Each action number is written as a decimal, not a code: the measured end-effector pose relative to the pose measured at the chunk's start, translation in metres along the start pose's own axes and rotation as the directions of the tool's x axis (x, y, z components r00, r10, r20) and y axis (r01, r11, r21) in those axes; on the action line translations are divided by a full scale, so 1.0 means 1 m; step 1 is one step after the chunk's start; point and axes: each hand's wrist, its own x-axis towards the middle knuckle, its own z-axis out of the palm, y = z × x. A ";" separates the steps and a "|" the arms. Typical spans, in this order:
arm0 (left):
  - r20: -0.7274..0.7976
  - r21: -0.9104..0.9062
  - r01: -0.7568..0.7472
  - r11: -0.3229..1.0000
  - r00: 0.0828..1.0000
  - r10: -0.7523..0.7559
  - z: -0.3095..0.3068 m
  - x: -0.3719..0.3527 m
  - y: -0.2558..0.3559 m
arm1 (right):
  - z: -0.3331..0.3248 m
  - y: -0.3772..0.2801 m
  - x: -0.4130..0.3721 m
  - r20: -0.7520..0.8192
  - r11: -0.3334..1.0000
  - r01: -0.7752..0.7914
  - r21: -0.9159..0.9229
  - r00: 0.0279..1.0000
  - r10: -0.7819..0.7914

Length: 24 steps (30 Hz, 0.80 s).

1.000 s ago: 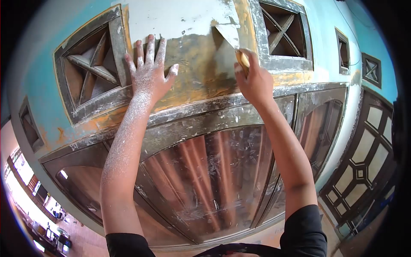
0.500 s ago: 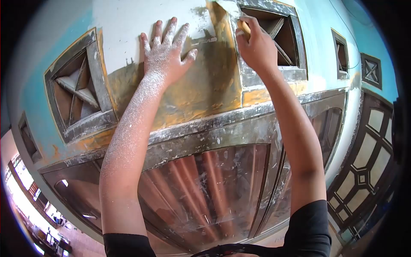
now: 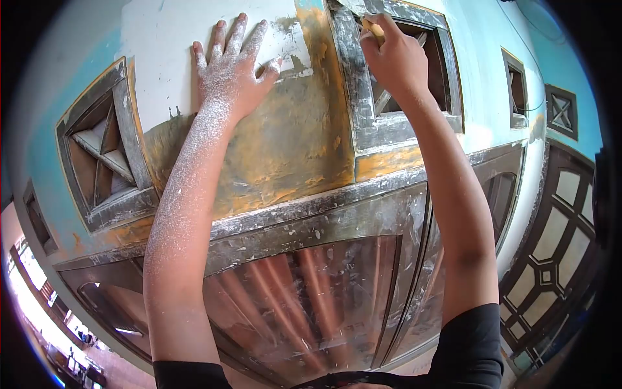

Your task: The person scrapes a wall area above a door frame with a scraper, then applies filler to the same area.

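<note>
Up by the vent frame point(image 3: 355, 97), the right hand point(image 3: 396, 61), fisted on the putty knife point(image 3: 371, 27), has left the bare patch point(image 3: 285, 142); the left hand point(image 3: 230, 71) stays splayed on white filler point(image 3: 162, 58).

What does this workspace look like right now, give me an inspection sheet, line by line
Surface: wall, bare brown-orange below, white filler above.
Job's things: scraper, yellowish handle, blade mostly out of frame.
Clutter: nothing seen.
Hands: left hand flat on the wall, dusted white; right hand gripping the scraper at the vent frame.
Cables: nothing clearly seen.
Surroundings: window glass below, blue wall, door at right.
</note>
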 end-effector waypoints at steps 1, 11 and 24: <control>-0.007 -0.005 -0.001 1.000 1.000 0.000 0.000 -0.001 0.000 | 0.003 0.000 -0.002 -0.004 1.000 -0.002 -0.002 1.000 0.002; -0.029 -0.020 -0.004 1.000 1.000 0.003 0.002 -0.002 0.000 | 0.007 -0.009 0.003 -0.009 0.999 -0.040 0.019 0.999 0.040; -0.106 -0.007 -0.041 0.999 0.994 0.040 0.012 -0.001 -0.005 | -0.041 -0.036 0.043 0.163 0.994 -0.094 0.049 0.983 0.085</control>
